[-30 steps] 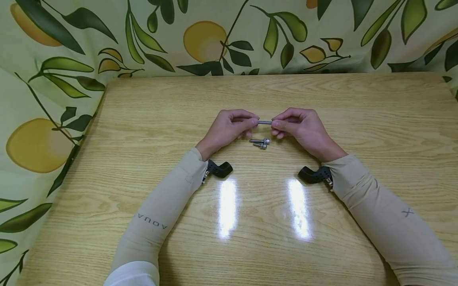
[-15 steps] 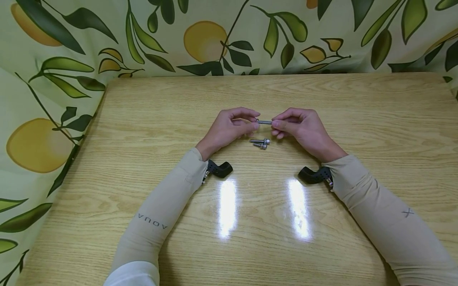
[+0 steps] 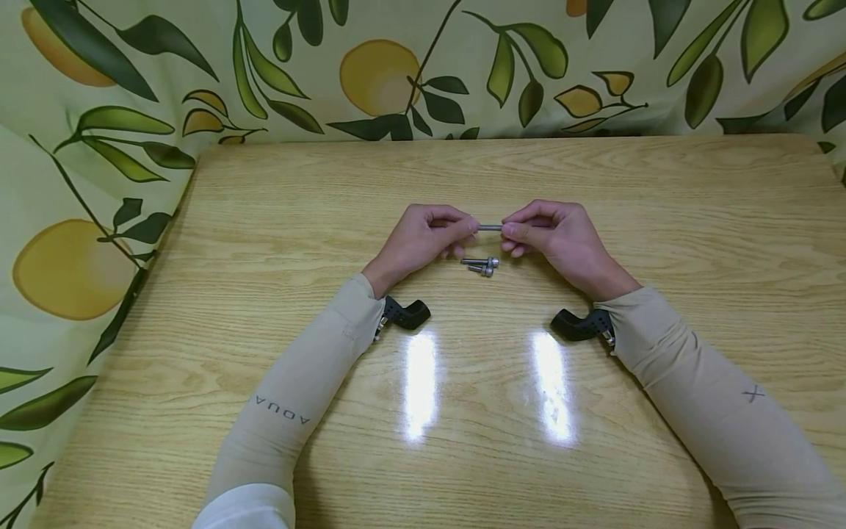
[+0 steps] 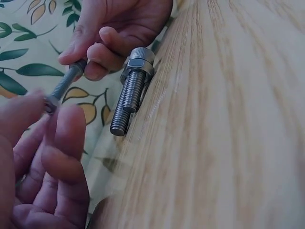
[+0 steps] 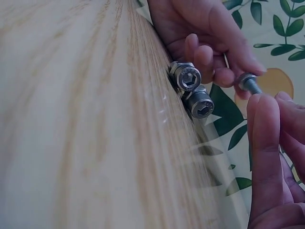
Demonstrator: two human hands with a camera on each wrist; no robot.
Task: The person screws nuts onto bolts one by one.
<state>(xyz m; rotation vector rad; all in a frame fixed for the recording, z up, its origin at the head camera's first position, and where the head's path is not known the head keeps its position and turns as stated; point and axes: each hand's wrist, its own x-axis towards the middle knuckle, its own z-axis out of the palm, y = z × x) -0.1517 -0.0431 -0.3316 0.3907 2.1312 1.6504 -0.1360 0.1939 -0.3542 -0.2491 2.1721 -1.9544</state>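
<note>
My left hand point(image 3: 426, 234) and my right hand point(image 3: 562, 239) face each other over the table, with a threaded metal bolt point(image 3: 490, 228) level between them. In the left wrist view, the fingertips of my left hand pinch a small nut point(image 4: 49, 105) at one end of the bolt; those fingers are a little blurred. The right thumb and fingers grip the bolt's other end, near its dark head point(image 4: 82, 64). Just below the hands, two socket-head bolts point(image 3: 485, 262) with nuts on them lie side by side on the wood, one longer than the other.
The wood-grain table point(image 3: 489, 382) reaches back to a leaf-and-fruit patterned cloth point(image 3: 297, 44). Black wrist-worn pieces point(image 3: 408, 314) jut inward from both sleeves. Two bright light reflections show on the table between the forearms.
Half a second ago the left fingers were spread apart, baring the nut end; now they have closed on it again. My right hand keeps its place on the bolt.
</note>
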